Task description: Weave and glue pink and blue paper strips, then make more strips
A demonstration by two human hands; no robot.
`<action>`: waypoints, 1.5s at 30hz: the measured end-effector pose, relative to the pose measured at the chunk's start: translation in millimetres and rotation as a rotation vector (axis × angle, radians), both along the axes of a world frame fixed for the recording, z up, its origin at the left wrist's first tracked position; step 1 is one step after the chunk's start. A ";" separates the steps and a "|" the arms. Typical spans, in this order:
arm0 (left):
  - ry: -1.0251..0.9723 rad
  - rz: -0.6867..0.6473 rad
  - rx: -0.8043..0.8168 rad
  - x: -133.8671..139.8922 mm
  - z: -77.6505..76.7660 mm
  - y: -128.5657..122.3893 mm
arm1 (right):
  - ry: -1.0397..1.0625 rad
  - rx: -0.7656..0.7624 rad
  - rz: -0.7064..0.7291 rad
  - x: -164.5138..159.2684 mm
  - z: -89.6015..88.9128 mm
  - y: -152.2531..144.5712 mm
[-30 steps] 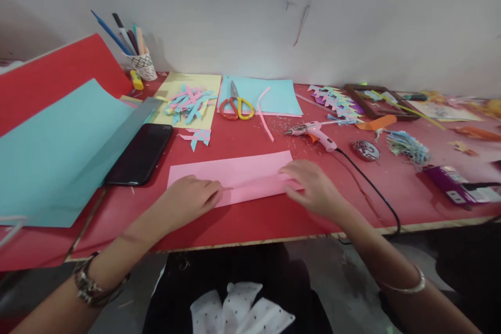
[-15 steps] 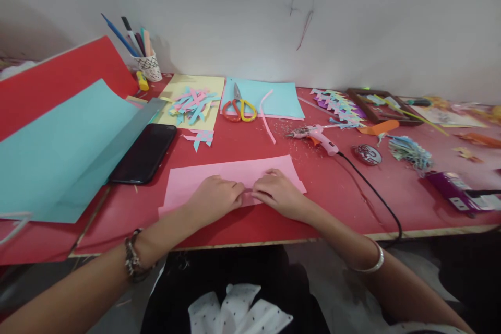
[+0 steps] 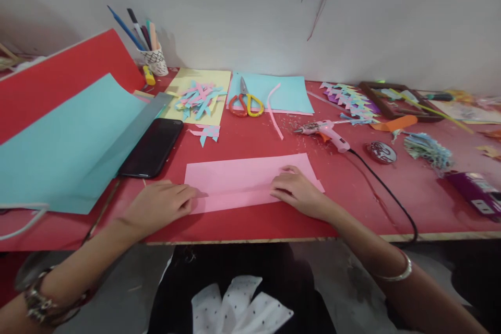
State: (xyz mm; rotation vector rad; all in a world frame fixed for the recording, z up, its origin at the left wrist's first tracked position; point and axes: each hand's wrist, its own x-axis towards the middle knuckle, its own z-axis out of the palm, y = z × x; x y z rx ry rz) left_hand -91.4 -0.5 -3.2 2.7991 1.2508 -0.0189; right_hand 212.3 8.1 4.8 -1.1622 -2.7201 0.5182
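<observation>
On the near side of the fingers runs the front edge of the red bench [image 3: 250, 225]. The left hand [image 3: 158, 206] lies at the left end of a pink sheet [image 3: 235, 176], its fingers [image 3: 187, 199] close together and bent down at the paper's corner. The right hand [image 3: 300, 194] is over the sheet's right part, its fingers [image 3: 284, 186] curled and touching the paper; whether either set pinches it, I cannot tell. The sheet spans the gap between the two sets of fingers, with a narrow fold along its near edge.

Just beyond the left fingers, to their left, is a black phone [image 3: 152, 148], with a large blue sheet [image 3: 66, 151] farther left. Beyond the right fingers and to their right lie a pink glue gun [image 3: 332, 136] and a round item [image 3: 381, 152]; a purple box [image 3: 469, 190] is well to the right.

Past the left fingers sit a small woven piece [image 3: 210, 132] and a heap of paper strips [image 3: 199, 98]. Farther ahead, between the two sets of fingers, scissors [image 3: 247, 98] lie partly on a smaller blue sheet [image 3: 291, 88].
</observation>
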 end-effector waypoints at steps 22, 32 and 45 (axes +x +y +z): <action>-0.302 -0.046 0.077 24.8 -14.9 -21.1 | -0.169 0.265 0.079 -53.0 -6.8 -22.6; -0.412 0.224 -0.093 10.6 -17.7 -27.7 | -0.256 0.075 -0.067 -64.7 2.8 -20.8; -0.433 0.156 -0.056 8.8 -24.1 -24.1 | -0.147 0.239 -0.539 -33.9 -12.0 -37.3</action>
